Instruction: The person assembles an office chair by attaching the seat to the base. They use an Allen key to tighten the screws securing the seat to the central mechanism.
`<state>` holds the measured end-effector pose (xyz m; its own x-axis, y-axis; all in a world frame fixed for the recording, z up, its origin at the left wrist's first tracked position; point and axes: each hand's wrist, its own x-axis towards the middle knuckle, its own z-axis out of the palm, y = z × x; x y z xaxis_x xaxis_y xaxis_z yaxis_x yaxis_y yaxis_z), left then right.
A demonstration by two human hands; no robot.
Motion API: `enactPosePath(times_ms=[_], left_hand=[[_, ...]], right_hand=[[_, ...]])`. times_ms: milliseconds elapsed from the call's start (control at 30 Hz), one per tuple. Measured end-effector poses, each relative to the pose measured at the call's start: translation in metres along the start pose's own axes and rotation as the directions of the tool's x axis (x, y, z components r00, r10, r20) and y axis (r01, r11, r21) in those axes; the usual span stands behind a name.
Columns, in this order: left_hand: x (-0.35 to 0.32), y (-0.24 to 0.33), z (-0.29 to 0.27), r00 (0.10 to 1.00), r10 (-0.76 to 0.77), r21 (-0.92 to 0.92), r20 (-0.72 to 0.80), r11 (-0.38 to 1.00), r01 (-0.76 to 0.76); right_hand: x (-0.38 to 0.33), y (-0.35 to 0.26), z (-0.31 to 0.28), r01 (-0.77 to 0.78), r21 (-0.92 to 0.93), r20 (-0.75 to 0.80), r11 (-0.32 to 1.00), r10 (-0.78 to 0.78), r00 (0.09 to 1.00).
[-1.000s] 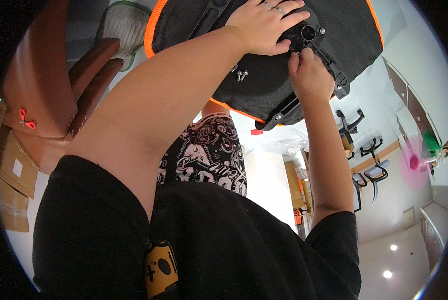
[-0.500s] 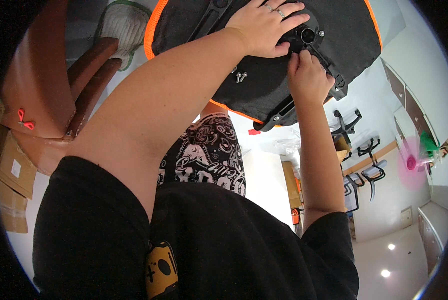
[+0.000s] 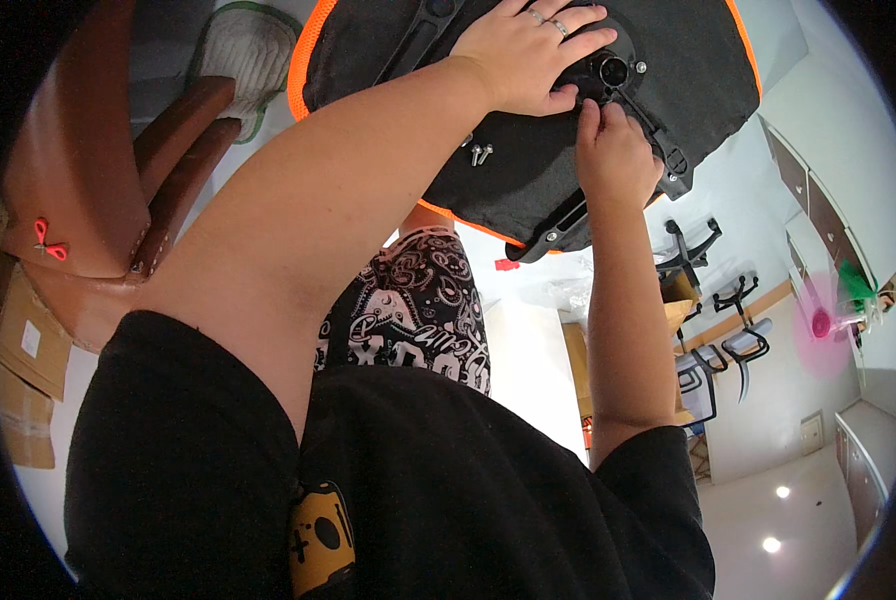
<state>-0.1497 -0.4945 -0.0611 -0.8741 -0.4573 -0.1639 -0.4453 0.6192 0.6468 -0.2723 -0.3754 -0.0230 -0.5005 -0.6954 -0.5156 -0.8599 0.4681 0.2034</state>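
Note:
An upturned chair seat, black fabric with an orange edge, fills the top of the view. My left hand, with rings on a finger, lies spread over it beside a round black socket on the central mount. Just below that socket, my right hand is closed with thumb and fingers together; whatever it grips is hidden. Two loose screws lie on the fabric. Black brackets are fixed to the seat, one at the near edge and another at the far left.
To the left stands a brown leather seat with red-handled scissors on it, above cardboard boxes. A small red piece lies below the seat's edge. Chair bases and chair frames are on the right.
My right forearm and elbow have shifted slightly left. Both hands stay in nearly the same places on the seat.

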Motion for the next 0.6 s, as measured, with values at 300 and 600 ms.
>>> enactPosePath(times_ms=[300, 600], left_hand=[[0.0020, 0.0014, -0.0018, 0.999, -0.009, 0.006, 0.036, 1.000, 0.009], [0.0035, 0.0016, -0.0003, 0.999, -0.009, 0.004, 0.037, 1.000, 0.009]], right_hand=[[0.0023, -0.0013, 0.0012, -0.027, 0.006, 0.010, 1.000, 0.027, 1.000], [0.0018, 0.0021, 0.0059, 0.000, 0.013, -0.050, 1.000, 0.001, 0.999]])
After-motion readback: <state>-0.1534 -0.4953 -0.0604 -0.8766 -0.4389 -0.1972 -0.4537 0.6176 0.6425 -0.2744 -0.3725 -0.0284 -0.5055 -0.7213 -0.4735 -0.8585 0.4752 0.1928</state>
